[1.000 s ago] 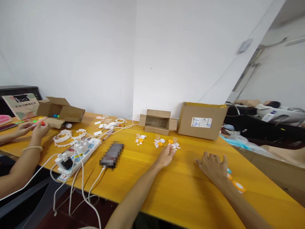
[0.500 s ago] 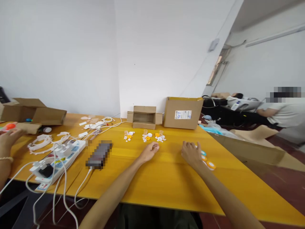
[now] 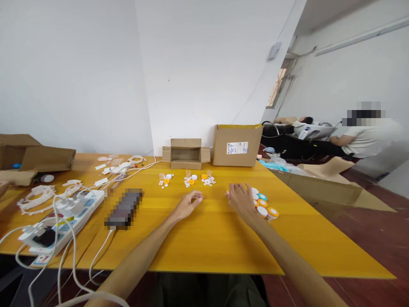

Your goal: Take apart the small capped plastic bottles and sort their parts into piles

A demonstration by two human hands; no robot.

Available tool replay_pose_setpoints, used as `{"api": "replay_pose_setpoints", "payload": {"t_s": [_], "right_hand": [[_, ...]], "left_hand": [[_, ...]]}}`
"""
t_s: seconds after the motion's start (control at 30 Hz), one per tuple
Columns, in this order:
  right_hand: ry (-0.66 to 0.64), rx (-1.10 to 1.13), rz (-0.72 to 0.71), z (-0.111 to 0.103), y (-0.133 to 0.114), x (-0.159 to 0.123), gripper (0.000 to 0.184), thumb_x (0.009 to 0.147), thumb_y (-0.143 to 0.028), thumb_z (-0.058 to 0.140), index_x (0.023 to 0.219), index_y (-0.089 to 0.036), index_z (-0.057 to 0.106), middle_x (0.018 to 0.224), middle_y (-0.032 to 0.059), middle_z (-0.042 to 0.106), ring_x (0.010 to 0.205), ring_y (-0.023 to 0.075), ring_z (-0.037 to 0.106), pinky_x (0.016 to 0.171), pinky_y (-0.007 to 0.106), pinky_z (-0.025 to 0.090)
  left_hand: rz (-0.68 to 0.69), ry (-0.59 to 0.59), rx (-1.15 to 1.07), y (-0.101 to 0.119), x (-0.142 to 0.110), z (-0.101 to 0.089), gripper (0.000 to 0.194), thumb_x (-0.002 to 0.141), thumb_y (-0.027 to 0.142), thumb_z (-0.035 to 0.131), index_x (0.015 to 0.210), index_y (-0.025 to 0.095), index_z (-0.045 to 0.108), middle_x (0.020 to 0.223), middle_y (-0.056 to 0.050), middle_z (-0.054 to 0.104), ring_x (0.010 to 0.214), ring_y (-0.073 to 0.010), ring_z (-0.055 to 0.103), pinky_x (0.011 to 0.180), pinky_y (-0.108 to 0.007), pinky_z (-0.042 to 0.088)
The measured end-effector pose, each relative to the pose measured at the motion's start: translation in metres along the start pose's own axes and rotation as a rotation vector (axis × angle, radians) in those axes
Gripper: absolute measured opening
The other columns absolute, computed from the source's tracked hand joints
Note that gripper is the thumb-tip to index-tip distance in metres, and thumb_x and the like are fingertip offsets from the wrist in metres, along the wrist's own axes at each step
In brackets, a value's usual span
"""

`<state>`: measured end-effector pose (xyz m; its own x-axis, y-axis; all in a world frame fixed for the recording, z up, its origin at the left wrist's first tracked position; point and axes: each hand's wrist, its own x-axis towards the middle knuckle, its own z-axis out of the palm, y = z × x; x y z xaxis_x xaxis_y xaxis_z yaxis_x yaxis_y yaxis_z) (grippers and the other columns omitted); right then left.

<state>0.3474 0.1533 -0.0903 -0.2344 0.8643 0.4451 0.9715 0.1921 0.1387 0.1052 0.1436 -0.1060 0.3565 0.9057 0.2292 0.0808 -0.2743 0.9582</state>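
My left hand (image 3: 188, 203) rests on the yellow table (image 3: 217, 238) with its fingers curled loosely inward; nothing shows in it. My right hand (image 3: 239, 199) lies beside it with fingers spread over the table, touching a cluster of round orange, white and teal caps (image 3: 263, 205) at its right. Further back lie three small heaps of white and orange parts (image 3: 188, 180), a hand's length beyond my left fingers.
Two cardboard boxes, a small open one (image 3: 185, 153) and a bigger one (image 3: 236, 145), stand at the wall. A white power strip (image 3: 60, 215) with cables and a dark phone (image 3: 123, 209) lie left. Another open box (image 3: 35, 155) is far left. A person sits at back right.
The view has swung to the right. My left hand has drawn back from the small heaps and curled. My right hand has stayed by the caps. The co-worker's hands at left have left the view.
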Motion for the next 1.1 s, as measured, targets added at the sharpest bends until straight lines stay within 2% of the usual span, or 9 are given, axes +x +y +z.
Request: {"api": "replay_pose_setpoints", "payload": {"t_s": [0.1, 0.2, 0.3, 0.4, 0.57, 0.73, 0.9, 1.1], "right_hand": [[-0.063, 0.091, -0.019, -0.020, -0.023, 0.000, 0.013, 0.093, -0.023, 0.052, 0.099, -0.018, 0.062, 0.097, 0.0160, 0.070, 0.097, 0.0302, 0.061, 0.086, 0.038, 0.040], [-0.163, 0.279, 0.020, -0.033, -0.047, -0.001, 0.015, 0.094, -0.027, 0.053, 0.104, -0.021, 0.061, 0.100, 0.0118, 0.071, 0.093, 0.0267, 0.065, 0.076, 0.032, 0.042], [-0.267, 0.499, 0.067, -0.038, -0.066, 0.000, 0.017, 0.091, -0.034, 0.058, 0.103, -0.022, 0.062, 0.097, 0.0079, 0.073, 0.088, 0.0252, 0.068, 0.069, 0.029, 0.042], [-0.288, 0.652, 0.082, -0.037, -0.077, 0.003, 0.016, 0.087, -0.036, 0.063, 0.096, -0.023, 0.062, 0.087, 0.0047, 0.072, 0.081, 0.0234, 0.068, 0.065, 0.027, 0.040], [-0.269, 0.914, 0.088, -0.028, -0.075, 0.007, 0.024, 0.083, -0.046, 0.062, 0.084, -0.022, 0.059, 0.074, 0.0009, 0.067, 0.069, 0.0198, 0.062, 0.062, 0.027, 0.041], [-0.264, 1.194, 0.045, -0.015, -0.068, 0.007, 0.038, 0.081, -0.059, 0.058, 0.078, -0.022, 0.058, 0.065, -0.0025, 0.060, 0.062, 0.0161, 0.055, 0.060, 0.027, 0.041], [-0.297, 1.399, 0.053, -0.006, -0.065, 0.003, 0.045, 0.078, -0.066, 0.062, 0.079, -0.021, 0.060, 0.068, -0.0019, 0.059, 0.066, 0.0165, 0.055, 0.064, 0.028, 0.044], [-0.357, 1.486, 0.088, 0.001, -0.057, -0.004, 0.046, 0.074, -0.065, 0.068, 0.087, -0.021, 0.065, 0.081, 0.0020, 0.068, 0.077, 0.0199, 0.062, 0.072, 0.030, 0.049]], "left_hand": [[0.015, 0.017, 0.022, 0.000, -0.002, 0.001, 0.028, 0.082, 0.034, 0.068, 0.106, 0.021, 0.064, 0.113, -0.008, 0.071, 0.105, -0.0223, 0.066, 0.101, -0.038, 0.047], [0.041, 0.018, 0.048, 0.003, -0.004, 0.003, 0.038, 0.077, 0.028, 0.072, 0.113, 0.022, 0.062, 0.120, -0.009, 0.068, 0.105, -0.0222, 0.066, 0.099, -0.038, 0.048], [0.056, -0.012, 0.072, 0.006, -0.005, 0.006, 0.036, 0.076, 0.025, 0.071, 0.112, 0.021, 0.063, 0.111, -0.007, 0.071, 0.099, -0.0214, 0.067, 0.093, -0.035, 0.051], [0.054, -0.020, 0.080, 0.009, -0.006, 0.007, 0.028, 0.078, 0.023, 0.068, 0.105, 0.019, 0.065, 0.101, -0.005, 0.073, 0.092, -0.0199, 0.067, 0.087, -0.032, 0.052], [0.006, 0.038, 0.092, 0.010, -0.006, 0.007, 0.025, 0.076, 0.026, 0.070, 0.100, 0.019, 0.066, 0.094, -0.003, 0.074, 0.085, -0.0184, 0.067, 0.080, -0.029, 0.052], [-0.033, 0.048, 0.049, 0.012, -0.007, 0.008, 0.028, 0.073, 0.030, 0.074, 0.098, 0.018, 0.067, 0.089, -0.002, 0.074, 0.079, -0.0167, 0.066, 0.076, -0.027, 0.051], [-0.062, 0.082, 0.014, 0.012, -0.006, 0.009, 0.031, 0.071, 0.032, 0.077, 0.098, 0.019, 0.068, 0.093, -0.003, 0.074, 0.085, -0.0190, 0.066, 0.080, -0.029, 0.051], [-0.068, 0.111, 0.054, 0.009, -0.006, 0.007, 0.030, 0.073, 0.035, 0.077, 0.096, 0.019, 0.069, 0.095, -0.005, 0.074, 0.089, -0.0203, 0.066, 0.083, -0.031, 0.051]]}}
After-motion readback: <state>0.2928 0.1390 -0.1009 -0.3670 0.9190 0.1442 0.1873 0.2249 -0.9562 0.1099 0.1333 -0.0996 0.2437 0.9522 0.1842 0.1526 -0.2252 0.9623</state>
